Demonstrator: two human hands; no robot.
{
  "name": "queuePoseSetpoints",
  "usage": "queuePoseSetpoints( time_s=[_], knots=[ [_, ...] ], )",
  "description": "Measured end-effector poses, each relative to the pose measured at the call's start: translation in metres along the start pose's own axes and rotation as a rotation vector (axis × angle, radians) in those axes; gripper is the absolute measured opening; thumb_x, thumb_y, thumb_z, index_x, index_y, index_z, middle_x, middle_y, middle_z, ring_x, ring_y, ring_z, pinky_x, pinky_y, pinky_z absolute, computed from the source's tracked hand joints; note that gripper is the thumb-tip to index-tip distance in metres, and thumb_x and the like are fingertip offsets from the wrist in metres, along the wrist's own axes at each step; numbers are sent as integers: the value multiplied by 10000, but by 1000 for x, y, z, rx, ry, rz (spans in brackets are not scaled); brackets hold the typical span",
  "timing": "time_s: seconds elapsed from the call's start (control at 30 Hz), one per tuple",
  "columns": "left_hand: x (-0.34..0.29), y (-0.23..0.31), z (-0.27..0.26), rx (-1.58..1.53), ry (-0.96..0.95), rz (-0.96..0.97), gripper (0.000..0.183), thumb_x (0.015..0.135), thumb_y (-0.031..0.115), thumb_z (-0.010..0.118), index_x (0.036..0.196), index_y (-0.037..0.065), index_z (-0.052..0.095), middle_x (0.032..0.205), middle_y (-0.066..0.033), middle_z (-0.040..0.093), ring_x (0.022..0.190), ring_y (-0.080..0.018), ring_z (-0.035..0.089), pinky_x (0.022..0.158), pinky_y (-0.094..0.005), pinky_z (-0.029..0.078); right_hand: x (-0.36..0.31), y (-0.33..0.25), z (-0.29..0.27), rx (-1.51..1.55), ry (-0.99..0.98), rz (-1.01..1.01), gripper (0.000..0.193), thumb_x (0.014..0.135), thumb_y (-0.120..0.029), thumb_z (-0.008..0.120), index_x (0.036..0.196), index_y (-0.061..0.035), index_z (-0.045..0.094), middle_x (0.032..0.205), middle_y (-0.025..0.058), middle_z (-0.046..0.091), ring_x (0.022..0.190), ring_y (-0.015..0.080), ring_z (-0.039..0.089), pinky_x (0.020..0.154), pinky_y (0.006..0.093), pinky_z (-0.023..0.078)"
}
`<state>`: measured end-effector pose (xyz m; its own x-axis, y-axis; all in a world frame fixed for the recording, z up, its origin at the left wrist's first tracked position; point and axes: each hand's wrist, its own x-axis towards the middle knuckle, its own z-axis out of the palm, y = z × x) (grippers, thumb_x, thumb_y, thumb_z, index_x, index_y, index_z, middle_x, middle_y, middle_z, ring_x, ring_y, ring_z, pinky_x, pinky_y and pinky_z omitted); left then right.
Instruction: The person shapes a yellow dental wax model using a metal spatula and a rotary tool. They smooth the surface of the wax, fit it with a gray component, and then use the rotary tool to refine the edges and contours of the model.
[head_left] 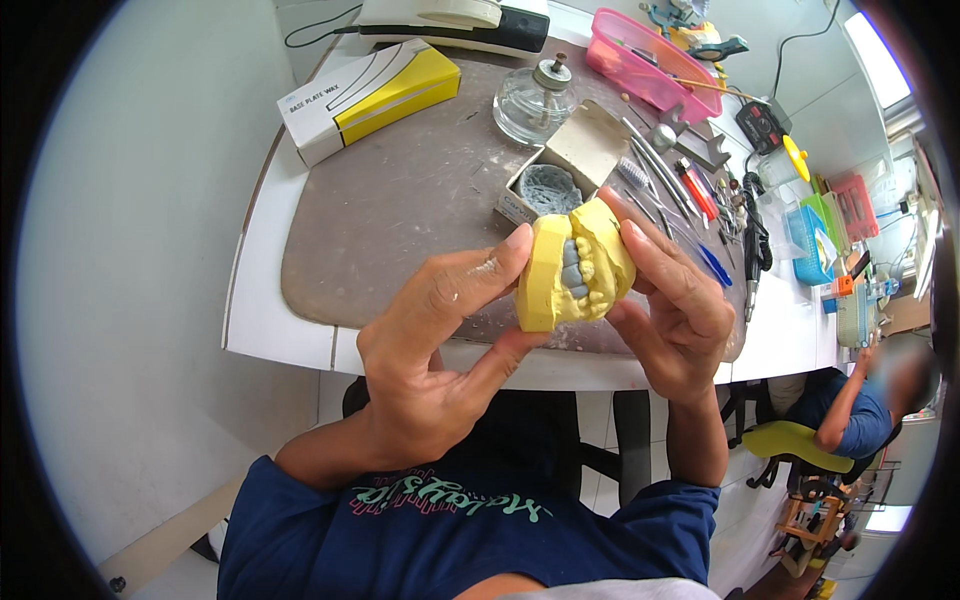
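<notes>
Between both hands, above the front of the bench, is a yellow dental cast (543,272) made of two halves set together, with grey wax teeth (573,270) showing among its yellow ones. My left hand (435,325) grips the cast's left half between thumb and fingers. The other half is pinched by my right hand (675,305), thumb below and fingers on top. Just behind the cast stands an opened small cardboard box (590,140) holding a round lump of grey-blue wax (548,190). Parts of the fingers behind the cast are hidden.
A yellow-and-white box (370,100) and a glass spirit lamp (533,105) stand farther back. Right of them are a pink basket (650,65), a red lighter (697,190), a blue pen (715,265) and several metal hand tools. Another person (860,410) sits at far right.
</notes>
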<state>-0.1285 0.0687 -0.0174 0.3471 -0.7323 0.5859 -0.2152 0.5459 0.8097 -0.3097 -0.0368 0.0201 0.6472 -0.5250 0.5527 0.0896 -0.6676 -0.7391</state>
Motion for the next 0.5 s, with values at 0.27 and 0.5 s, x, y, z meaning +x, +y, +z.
queuePoseSetpoints(
  time_s=[0.27, 0.5],
  knots=[
    [-4, -6, -8, 93, -145, 111, 635, 780, -91, 774, 1352, -63, 501, 1267, -224, 582, 1161, -282, 625, 999, -376, 531, 0, 0, 1, 63, -21, -22, 593, 759, 88, 725, 1330, 34, 572, 1400, 303, 516, 1299, 375, 540, 1066, 410, 436],
    [-7, -8, -5, 133, -120, 158, 625, 766, -84, 791, 1327, -51, 517, 1245, -229, 593, 1138, -280, 638, 988, -370, 536, -1, 3, 2, 69, -33, -42, 603, 752, 84, 739, 1328, 31, 565, 1402, 312, 508, 1307, 380, 532, 1072, 411, 426]
  ],
)
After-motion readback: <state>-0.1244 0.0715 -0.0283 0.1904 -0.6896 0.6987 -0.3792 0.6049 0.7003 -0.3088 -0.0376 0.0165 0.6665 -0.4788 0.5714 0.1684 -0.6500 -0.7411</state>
